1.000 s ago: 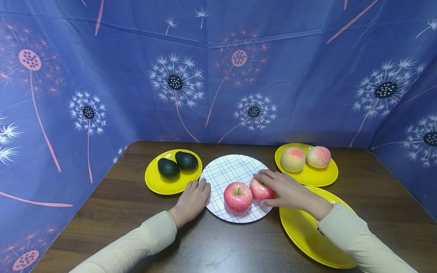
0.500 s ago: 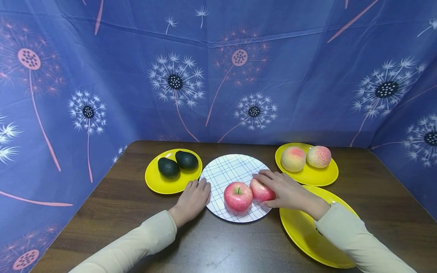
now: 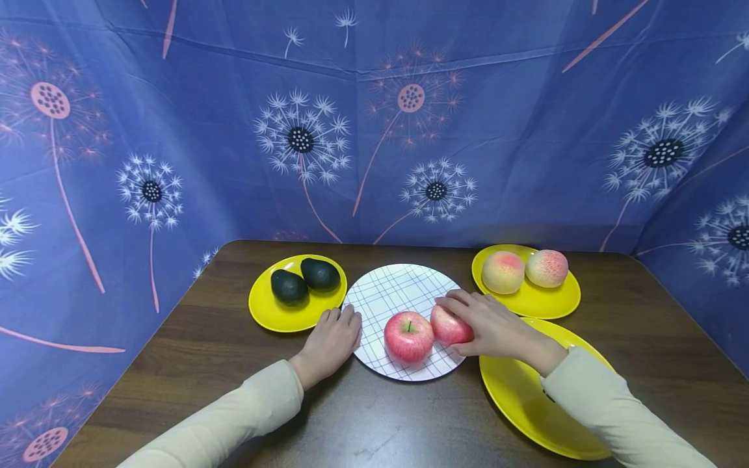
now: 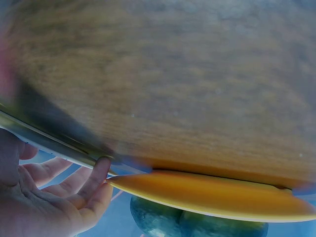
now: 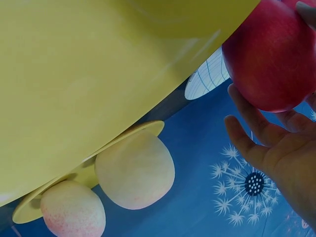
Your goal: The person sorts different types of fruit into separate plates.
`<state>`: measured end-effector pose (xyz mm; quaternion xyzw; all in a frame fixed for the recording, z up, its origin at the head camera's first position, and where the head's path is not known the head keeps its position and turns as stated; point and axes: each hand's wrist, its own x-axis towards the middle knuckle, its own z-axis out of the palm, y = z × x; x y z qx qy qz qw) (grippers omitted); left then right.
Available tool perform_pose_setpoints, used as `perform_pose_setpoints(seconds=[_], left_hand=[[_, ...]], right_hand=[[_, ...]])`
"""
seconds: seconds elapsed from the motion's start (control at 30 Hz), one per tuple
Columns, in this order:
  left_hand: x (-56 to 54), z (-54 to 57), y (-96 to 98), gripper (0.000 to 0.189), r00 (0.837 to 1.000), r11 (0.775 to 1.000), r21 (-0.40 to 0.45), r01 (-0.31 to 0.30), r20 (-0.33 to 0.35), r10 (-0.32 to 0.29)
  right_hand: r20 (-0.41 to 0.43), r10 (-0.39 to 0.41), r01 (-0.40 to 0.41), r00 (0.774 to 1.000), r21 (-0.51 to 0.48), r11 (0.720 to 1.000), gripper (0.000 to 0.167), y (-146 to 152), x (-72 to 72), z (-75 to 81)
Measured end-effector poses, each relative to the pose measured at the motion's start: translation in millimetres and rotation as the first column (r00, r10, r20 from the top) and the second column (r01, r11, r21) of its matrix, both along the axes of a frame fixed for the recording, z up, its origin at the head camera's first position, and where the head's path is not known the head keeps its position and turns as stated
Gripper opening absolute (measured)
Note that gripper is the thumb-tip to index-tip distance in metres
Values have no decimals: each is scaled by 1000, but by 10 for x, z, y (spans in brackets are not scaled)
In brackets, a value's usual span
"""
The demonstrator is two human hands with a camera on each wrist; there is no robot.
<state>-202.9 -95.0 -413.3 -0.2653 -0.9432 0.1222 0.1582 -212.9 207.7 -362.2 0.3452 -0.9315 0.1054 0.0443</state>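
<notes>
My right hand (image 3: 491, 325) holds a red apple (image 3: 449, 327) at the right side of a white plate with blue grid lines (image 3: 386, 286). In the right wrist view its fingers (image 5: 252, 116) lie along one side of the apple (image 5: 271, 57), with the thumb on the other side. A second red apple (image 3: 409, 338) stands stem up on the same plate, close beside the held one. My left hand (image 3: 330, 344) rests at the plate's left rim. In the left wrist view its loosely bent fingers (image 4: 94, 182) are right at the plate's edge (image 4: 49, 143).
Two dark green avocados (image 3: 289, 288) lie on a yellow plate (image 3: 266, 312) at the back left. Two peaches (image 3: 502, 273) sit on another yellow plate (image 3: 550, 305) at the back right. A larger yellow plate (image 3: 521, 403) lies under my right forearm. A blue dandelion-print cloth (image 3: 497, 130) hangs behind the table.
The held apple and my right hand have shifted very slightly to the right. My left hand, the plates and the other fruit stay where they were.
</notes>
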Motion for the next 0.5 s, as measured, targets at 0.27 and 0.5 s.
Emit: perform_pose_setpoints(seconds=[0.27, 0.5], left_hand=[[1, 3, -2, 29, 1000, 1000, 1, 4, 1, -4], [3, 6, 3, 29, 1000, 1000, 0, 4, 6, -4]], right_hand=[[-21, -27, 26, 999, -23, 999, 75, 72, 17, 48], [-55, -46, 44, 997, -26, 999, 75, 157, 29, 91]])
